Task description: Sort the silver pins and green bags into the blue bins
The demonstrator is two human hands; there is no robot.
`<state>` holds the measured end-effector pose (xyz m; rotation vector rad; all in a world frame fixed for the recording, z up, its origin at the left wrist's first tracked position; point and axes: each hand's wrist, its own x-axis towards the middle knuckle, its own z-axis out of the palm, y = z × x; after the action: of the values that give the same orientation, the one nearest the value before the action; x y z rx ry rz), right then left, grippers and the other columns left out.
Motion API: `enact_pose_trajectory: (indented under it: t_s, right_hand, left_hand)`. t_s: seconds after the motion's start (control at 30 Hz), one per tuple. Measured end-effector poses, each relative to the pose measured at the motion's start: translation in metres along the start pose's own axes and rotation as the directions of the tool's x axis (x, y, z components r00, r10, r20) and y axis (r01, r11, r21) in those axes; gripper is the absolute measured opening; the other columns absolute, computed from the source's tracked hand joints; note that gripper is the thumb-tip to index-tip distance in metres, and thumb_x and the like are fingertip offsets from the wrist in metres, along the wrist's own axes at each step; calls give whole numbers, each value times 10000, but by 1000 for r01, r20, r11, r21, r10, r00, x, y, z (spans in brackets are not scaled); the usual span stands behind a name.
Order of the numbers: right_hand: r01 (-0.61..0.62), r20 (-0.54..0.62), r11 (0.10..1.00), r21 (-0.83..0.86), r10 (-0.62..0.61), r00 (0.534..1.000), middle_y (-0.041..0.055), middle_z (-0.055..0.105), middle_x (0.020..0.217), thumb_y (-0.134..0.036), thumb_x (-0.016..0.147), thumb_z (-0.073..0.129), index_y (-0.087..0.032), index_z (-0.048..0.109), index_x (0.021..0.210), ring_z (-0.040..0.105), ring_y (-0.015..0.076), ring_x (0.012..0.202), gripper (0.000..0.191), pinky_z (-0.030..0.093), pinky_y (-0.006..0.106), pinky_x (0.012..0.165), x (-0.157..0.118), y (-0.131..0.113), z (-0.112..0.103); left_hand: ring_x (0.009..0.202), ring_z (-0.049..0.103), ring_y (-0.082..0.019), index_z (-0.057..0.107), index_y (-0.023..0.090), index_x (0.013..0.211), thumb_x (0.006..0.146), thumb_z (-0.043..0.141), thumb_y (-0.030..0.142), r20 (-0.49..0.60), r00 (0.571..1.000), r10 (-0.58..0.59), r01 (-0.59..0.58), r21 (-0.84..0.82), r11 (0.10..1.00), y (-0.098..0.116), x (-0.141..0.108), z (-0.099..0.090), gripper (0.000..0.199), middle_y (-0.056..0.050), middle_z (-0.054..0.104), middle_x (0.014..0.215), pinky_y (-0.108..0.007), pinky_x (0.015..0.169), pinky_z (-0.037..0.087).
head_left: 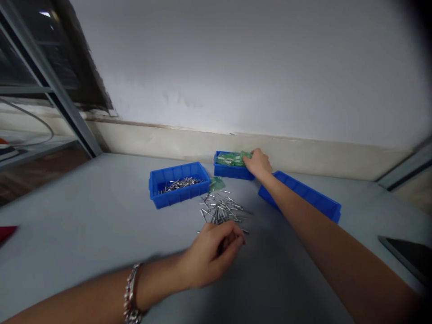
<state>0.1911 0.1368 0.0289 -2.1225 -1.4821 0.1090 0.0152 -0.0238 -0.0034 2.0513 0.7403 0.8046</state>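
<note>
My right hand (259,163) reaches over a small blue bin (232,171) by the wall, its fingertips closed on one of the green plastic packets (226,159) in it. My left hand (212,252) is curled, thumb against fingers, just in front of a loose pile of thin silver rivets (221,207); whatever it may hold is hidden. A single green packet (217,183) lies on the table behind the pile. To the left, a larger blue bin (180,193) contains many more rivets.
Under my right forearm, another blue bin (310,198) sits at an angle. A dark flat device (408,256) lies at the right edge, and something red (6,233) at the left. The wall (236,90) closes off the grey table's (111,216) back; a metal frame (72,114) stands left.
</note>
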Motion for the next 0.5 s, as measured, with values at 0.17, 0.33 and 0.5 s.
enact_pose_trajectory:
  t_s: [0.17, 0.33, 0.5]
  right_hand:
    - [66, -69, 996, -63, -71, 995, 169, 565, 967, -355, 804, 460, -117, 418, 1120, 567, 294, 861, 398, 431, 373, 644, -10, 0, 1]
    - [276, -166, 948, -161, -301, 939, 198, 464, 1076, -349, 844, 422, -101, 392, 1147, 466, 309, 990, 393, 399, 377, 706, -32, -10, -5]
    - [611, -26, 758, -227, -632, 775, 123, 513, 1004, -334, 863, 406, -154, 528, 990, 433, 255, 985, 252, 357, 338, 767, -73, -19, -1]
  left_hand:
    - [436, 331, -55, 493, 138, 762, 824, 404, 181, 18, 1000, 3, -3, -5, 1000, -1, 1, 0, 118, 60, 372, 505, -158, 418, 264]
    - [433, 333, -51, 490, 134, 746, 818, 411, 168, 16, 1000, 13, -13, 4, 1000, -1, 2, 1, 112, 62, 367, 496, -151, 419, 258]
    - [436, 338, -51, 478, 141, 757, 825, 404, 166, 28, 999, 15, -16, 6, 1000, -1, 1, 2, 104, 63, 373, 500, -153, 430, 261]
